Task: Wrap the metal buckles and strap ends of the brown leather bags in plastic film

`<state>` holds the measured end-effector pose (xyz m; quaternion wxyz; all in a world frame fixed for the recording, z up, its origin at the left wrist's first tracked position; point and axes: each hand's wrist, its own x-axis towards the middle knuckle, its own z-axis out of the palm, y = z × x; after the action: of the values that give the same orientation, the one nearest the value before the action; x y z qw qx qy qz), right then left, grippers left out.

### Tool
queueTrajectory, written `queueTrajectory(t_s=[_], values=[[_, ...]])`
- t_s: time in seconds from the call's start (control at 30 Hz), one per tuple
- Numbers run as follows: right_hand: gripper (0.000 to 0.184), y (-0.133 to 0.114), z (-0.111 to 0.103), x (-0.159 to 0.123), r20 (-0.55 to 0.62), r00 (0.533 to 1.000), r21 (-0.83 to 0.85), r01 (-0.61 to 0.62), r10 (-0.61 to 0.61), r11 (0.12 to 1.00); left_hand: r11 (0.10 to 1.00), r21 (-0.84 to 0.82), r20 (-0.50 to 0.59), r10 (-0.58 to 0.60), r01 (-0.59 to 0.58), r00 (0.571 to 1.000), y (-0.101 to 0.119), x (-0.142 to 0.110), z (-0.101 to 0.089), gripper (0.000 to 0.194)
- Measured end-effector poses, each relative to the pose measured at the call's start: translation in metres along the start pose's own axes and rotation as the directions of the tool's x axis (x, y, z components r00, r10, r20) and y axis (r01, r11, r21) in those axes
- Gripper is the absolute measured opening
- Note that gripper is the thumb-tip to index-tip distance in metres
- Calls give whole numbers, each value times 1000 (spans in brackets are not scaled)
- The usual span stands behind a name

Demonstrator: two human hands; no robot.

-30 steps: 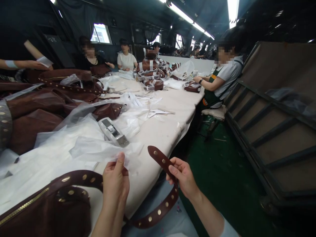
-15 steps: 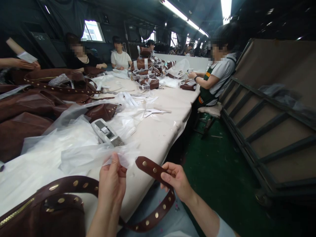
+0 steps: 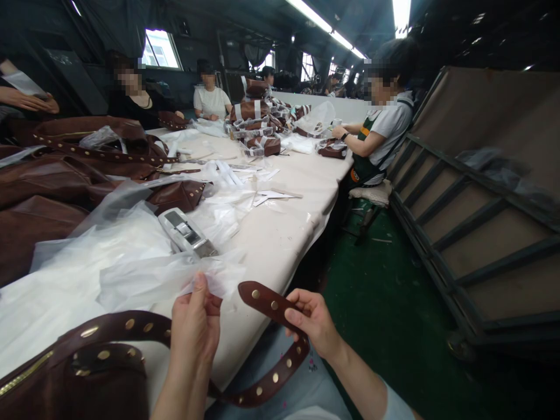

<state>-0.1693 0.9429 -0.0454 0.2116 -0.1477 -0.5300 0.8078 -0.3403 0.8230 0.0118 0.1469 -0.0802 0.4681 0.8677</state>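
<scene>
Pinching clear film (image 3: 161, 280) and gripping a studded leather strap (image 3: 262, 298) at the near end of the long white-topped table (image 3: 280, 245)

Beyond the table's right side sits a co-worker (image 3: 387, 122), and film-wrapped brown bags (image 3: 251, 125) are heaped toward its far end. Along its left side, more brown leather bags (image 3: 44, 181) lie among loose film, with a white tape dispenser (image 3: 186, 232) on the tabletop. At the table's near end rests a brown bag with a brass zip (image 3: 87, 379), and the strap appears to loop from it, past the hands and over the table's edge. The left hand (image 3: 195, 332) pinches the film between thumb and fingers. The right hand (image 3: 312, 324) clasps the strap's free end, fingers curled around it. The step in hand seems to be handling film and strap together; with both hands occupied, further work on the strap would likely call for one grip to shift.
</scene>
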Motion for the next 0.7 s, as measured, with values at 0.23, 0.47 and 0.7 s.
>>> queueTrajectory(t_s=[0.23, 0.47, 0.7], values=[[41, -2, 4, 5, 9, 1000, -15, -27, 28, 1000, 988, 153, 68, -5, -5, 998, -2, -4, -9, 66], [42, 6, 17, 11, -39, 999, -58, -18, 16, 998, 892, 431, 307, -5, -134, 952, -13, -24, -11, 64], [58, 13, 7, 0, 35, 999, 132, -21, 16, 991, 834, 528, 390, -67, -163, 918, -25, -40, -6, 54]])
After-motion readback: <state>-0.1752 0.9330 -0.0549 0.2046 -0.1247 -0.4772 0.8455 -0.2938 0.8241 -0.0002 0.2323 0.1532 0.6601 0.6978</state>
